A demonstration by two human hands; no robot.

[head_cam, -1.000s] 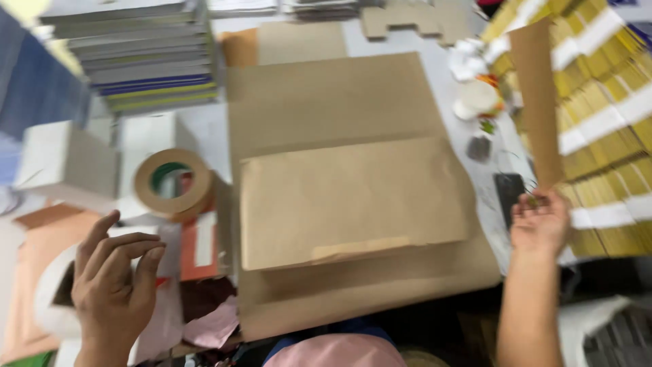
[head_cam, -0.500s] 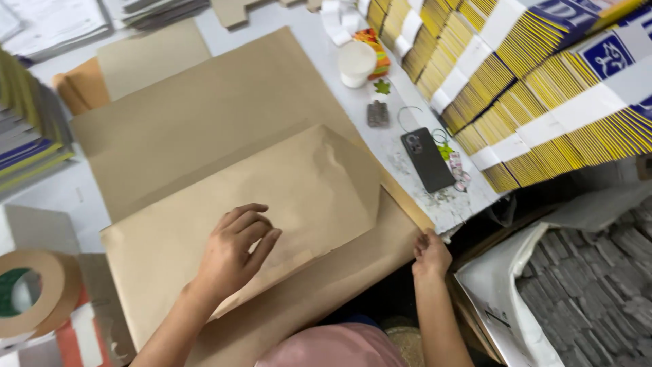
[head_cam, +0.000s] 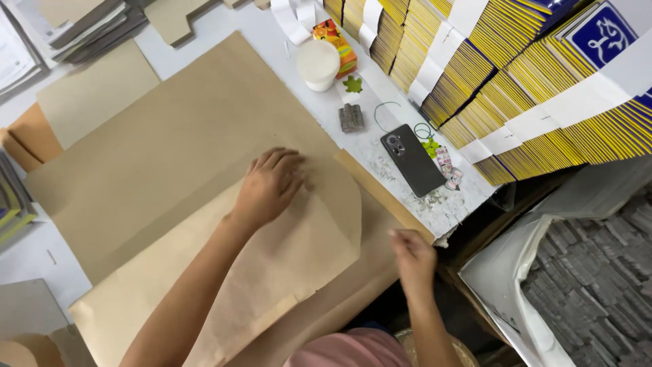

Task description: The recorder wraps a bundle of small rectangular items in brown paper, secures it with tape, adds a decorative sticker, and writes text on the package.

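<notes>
The left hand (head_cam: 272,183) lies flat, fingers (head_cam: 282,162) stretched out and gripping nothing, pressing down on the folded sheet of brown paper (head_cam: 299,251) near its rounded corner. The right hand (head_cam: 411,255) sits at the near edge of the desk (head_cam: 224,20), on or just above the rim of the larger brown sheet (head_cam: 170,143) underneath; its fingers are blurred, so I cannot tell whether they pinch the edge or merely rest there.

The folded sheet lies on top of the big one, slanting across it towards the person. Beyond the paper's far edge, on a bare strip of desk, are a dark phone (head_cam: 412,160), a small stack of coins (head_cam: 351,117), a white cup (head_cam: 318,64) and a little orange carton (head_cam: 336,42). Behind them stand rows of yellow booklets banded in white (head_cam: 475,75).

To my eye the risk is slippage: paper on paper slides easily, so if the flat palm lets up, the top sheet could skew. A hard tug at the edge might also drag the lower sheet into the phone and coins, close to the desk's edge.
</notes>
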